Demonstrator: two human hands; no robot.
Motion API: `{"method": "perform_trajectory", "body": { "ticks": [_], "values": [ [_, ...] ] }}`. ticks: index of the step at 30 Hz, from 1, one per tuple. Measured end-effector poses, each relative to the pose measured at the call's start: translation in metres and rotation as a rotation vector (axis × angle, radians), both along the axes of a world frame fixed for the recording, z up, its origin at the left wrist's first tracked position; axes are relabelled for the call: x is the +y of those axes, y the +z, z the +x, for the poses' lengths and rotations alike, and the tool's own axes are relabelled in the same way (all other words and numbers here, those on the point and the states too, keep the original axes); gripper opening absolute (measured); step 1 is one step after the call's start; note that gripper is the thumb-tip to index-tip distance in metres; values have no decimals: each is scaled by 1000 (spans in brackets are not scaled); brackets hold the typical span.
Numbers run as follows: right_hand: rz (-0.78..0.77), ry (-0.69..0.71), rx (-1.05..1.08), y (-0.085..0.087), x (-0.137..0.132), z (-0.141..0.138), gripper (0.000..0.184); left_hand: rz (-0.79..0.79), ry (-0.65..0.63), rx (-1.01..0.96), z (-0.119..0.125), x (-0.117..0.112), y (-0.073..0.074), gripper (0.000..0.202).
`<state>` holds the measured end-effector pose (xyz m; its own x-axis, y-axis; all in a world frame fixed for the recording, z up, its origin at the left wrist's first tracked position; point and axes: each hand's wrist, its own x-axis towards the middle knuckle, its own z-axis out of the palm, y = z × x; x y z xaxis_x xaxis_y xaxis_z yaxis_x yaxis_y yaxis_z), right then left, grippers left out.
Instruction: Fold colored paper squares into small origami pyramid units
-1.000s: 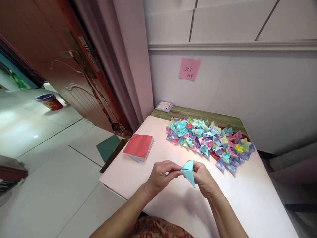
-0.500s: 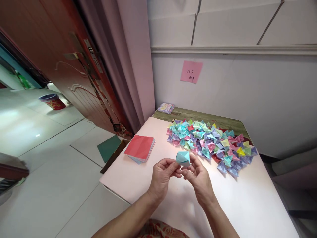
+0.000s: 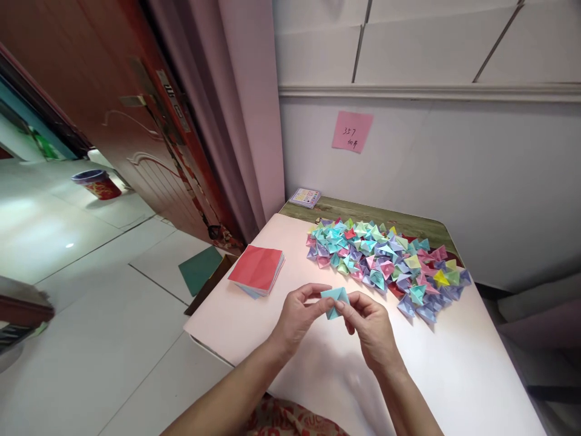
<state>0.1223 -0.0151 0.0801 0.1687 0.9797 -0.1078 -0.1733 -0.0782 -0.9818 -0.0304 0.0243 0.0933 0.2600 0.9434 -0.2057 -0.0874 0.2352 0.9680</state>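
Light-blue folded paper [image 3: 334, 293] sits between both hands: the left hand [image 3: 294, 318] pinches it from about eight o'clock, the right hand [image 3: 373, 327] from four. At twelve o'clock, a pink note [image 3: 353, 121] on the wall [image 3: 436, 157] reads "357" above unclear characters; at six, red-patterned cloth [image 3: 290, 418] shows "SUC".

On the table [image 3: 363, 212], near the left edge: a stack of paper [image 3: 256, 267]. Right of it, farther back, a heap of folded papers [image 3: 376, 254] stretching toward the right edge. Behind the stack, in the far left corner, cards [image 3: 305, 197]. Before the heap, between left hand [image 3: 295, 315] and right hand [image 3: 370, 327], a folded sheet [image 3: 333, 293]. Behind the table, a wall [image 3: 454, 151] with a note [image 3: 353, 131] on it. Just left of the table, a box [image 3: 211, 283] on the floor [image 3: 91, 303]; behind that, a door [image 3: 100, 91], with a curtain [image 3: 254, 109] to its right and a bucket [image 3: 97, 183] to its left.
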Motion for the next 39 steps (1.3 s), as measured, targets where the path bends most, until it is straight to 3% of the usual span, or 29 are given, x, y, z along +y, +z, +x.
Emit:
{"method": "perform_trajectory", "body": {
  "ticks": [4,9,15,19,24,29,33,36,39],
  "values": [
    [1,14,-1,-1,-1,3,27,58,-28,47,-2,3,1,29],
    [1,7,15,-5,-3,3,28,13,-112,-94,2,-5,0,27],
    [-1,24,-85,-7,-3,13,38,-26,-171,-50,6,-9,-3,29],
    [47,-95,-178,-10,-3,13,31,-16,-227,-46,13,-11,-1,32],
    [36,-150,-78,-15,-2,10,31,-35,-250,9,21,-15,2,32],
    [-10,-62,73,-20,-5,19,31,-73,-188,25,15,-9,-5,34],
    [-73,136,99,-22,-9,23,33,41,-81,30,11,-1,-11,31],
    [-78,227,50,-28,-8,25,33,67,-145,59,12,4,-18,26],
    [-39,189,1,-43,-2,27,34,49,-224,123,16,8,-30,26]
  ]
}}
